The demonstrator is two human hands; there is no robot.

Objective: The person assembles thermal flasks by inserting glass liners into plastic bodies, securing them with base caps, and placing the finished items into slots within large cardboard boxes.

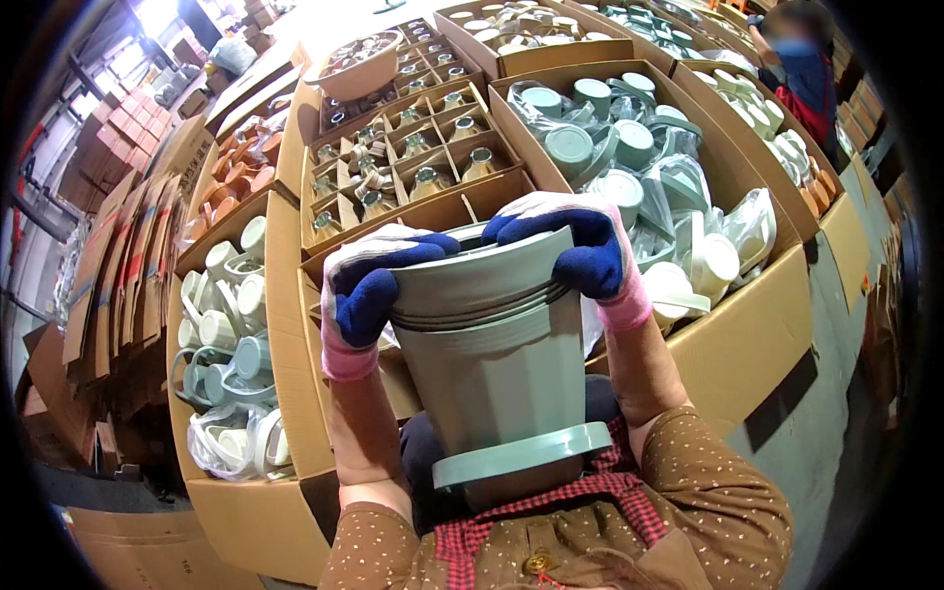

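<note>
Both my hands wear white and pink gloves with blue-coated fingers. Between them, tilted against my lap, is a stack of nested grey-green plastic pots [492,364]. My left hand [379,285] is closed over the left side of the top rim. On the right side, my right hand [575,241] grips the same rim with its fingers hooked over the edge. A pale teal round rim [526,454] surrounds the lower end of the stack, close to my apron [536,516]. The inside of the top pot is mostly hidden.
Cardboard boxes surround me: one of glass bottles in dividers [428,177], one of teal and white plastic pieces [629,182], another of cream and blue ones [231,344]. Flattened cartons [123,265] stand at left. A person [801,74] is at far right.
</note>
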